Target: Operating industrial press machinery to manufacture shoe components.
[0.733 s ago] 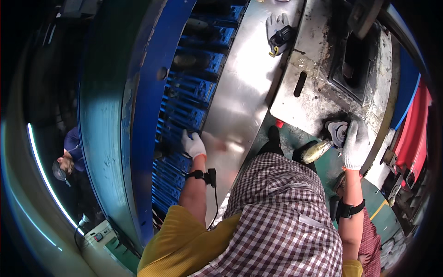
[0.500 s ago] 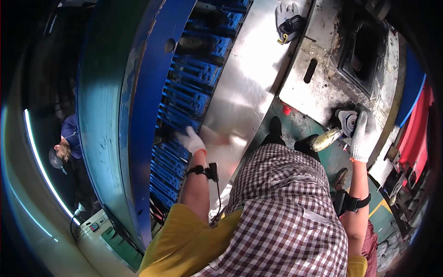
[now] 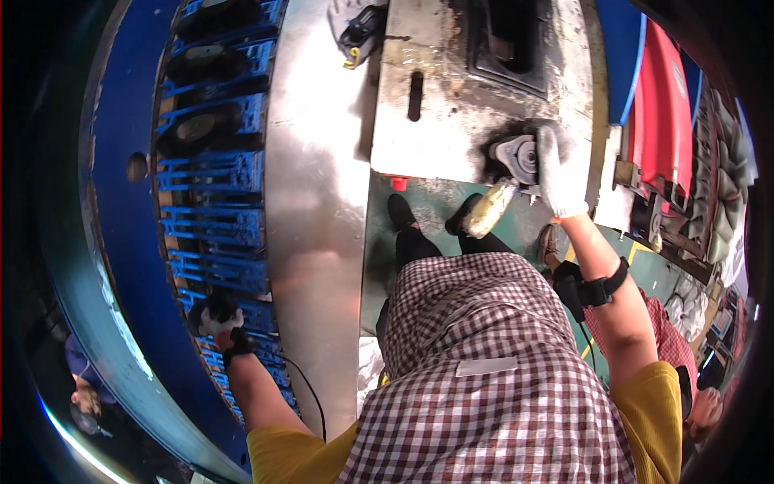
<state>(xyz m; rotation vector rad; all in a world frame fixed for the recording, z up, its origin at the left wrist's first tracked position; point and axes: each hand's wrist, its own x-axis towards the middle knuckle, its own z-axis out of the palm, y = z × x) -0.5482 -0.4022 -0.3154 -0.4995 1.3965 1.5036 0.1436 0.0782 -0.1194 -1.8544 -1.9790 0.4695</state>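
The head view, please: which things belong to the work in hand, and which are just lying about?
Apparently in use: left hand, at blue slatted rack; right hand, at grey lobed knob.
Apparently lying about: grey glove, black device, on metal panel.

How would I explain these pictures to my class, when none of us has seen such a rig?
There is no robot, only a gloved person. The pictures come from a wide fisheye camera on that person's head, looking down, so straight edges bend.

The left hand is at a blue slatted rack with dark oval pieces in it; what it grips is unclear. The right hand is against a grey, rounded fixture at the edge of a stained, pale worktop; its grip is partly hidden.

On the shiny silver metal ledge lies a grey-and-white fabric glove with a black device.
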